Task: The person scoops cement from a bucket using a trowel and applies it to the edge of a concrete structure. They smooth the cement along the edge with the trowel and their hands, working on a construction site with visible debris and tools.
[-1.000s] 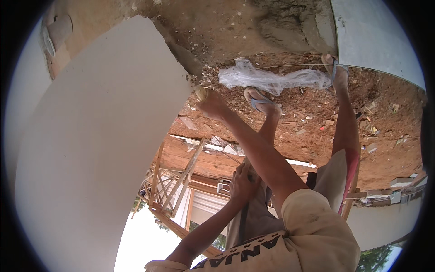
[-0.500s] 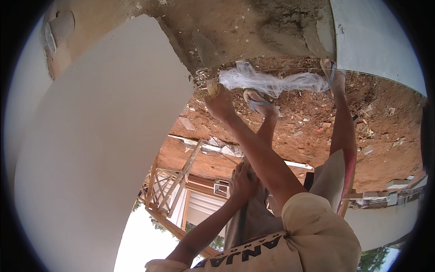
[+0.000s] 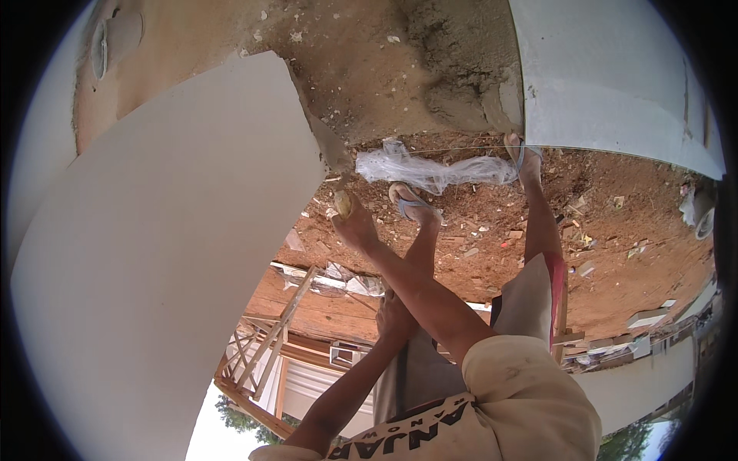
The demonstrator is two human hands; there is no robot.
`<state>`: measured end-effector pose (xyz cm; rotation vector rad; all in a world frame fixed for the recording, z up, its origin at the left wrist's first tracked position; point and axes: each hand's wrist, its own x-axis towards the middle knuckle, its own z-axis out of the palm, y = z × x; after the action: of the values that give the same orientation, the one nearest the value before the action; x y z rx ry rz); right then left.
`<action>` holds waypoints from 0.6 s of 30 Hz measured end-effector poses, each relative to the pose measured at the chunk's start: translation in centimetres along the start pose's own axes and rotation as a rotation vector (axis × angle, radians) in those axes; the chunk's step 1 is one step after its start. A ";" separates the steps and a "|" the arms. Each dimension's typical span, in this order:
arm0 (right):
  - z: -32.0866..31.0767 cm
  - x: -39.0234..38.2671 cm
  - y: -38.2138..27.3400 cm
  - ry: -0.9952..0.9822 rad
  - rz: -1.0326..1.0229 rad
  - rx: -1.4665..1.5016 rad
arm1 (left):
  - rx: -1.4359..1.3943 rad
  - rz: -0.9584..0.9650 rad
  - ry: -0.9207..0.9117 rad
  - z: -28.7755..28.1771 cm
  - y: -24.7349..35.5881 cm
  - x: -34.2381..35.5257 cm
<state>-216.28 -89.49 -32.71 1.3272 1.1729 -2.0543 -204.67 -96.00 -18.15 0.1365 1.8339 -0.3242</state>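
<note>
My right hand [image 3: 354, 224] grips the yellowish handle [image 3: 343, 203] of a trowel, whose grey blade [image 3: 330, 154] is by the corner of a large white panel [image 3: 154, 230]. My left hand [image 3: 390, 315] is low at my leg, behind my right forearm, its fingers curled; what they hold, if anything, is hidden. My sandalled feet [image 3: 411, 201] stand near crumpled clear plastic sheeting [image 3: 434, 170]. Above the plastic is a patch of wet-looking grey mortar [image 3: 453, 73].
A thin cord [image 3: 469, 147] crosses near my right foot. A pale panel [image 3: 607, 61] occupies the upper right. Reddish soil [image 3: 607, 284] carries scattered debris. A timber frame [image 3: 277, 330] stands at the lower middle-left, and a pale pipe [image 3: 115, 42] sits at the upper left.
The view has shifted, so the ground and panel appear lower. The trowel has moved slightly relative to the panel's corner, still in my right hand. My left hand stays at my leg.
</note>
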 end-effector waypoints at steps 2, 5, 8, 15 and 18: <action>0.8 0.4 0.3 0.028 0.011 -0.038 | -0.007 0.017 0.021 -0.2 0.3 -0.5; 0.6 -0.6 -0.8 0.053 0.036 -0.041 | 0.037 0.195 0.174 1.1 -1.2 -0.5; -2.7 -4.2 -2.4 0.062 -0.007 -0.088 | -0.040 0.052 0.037 0.0 0.8 -1.9; -18.3 -16.0 -1.0 0.188 -0.064 -0.366 | -0.044 0.190 0.143 2.4 -1.1 -6.2; -27.9 -21.9 1.7 0.289 -0.047 -0.491 | 0.018 0.202 0.054 0.9 -0.2 -10.0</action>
<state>-190.50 -69.26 -19.16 1.3740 1.7112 -1.4876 -201.05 -95.69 -8.83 0.3435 1.8531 -0.1962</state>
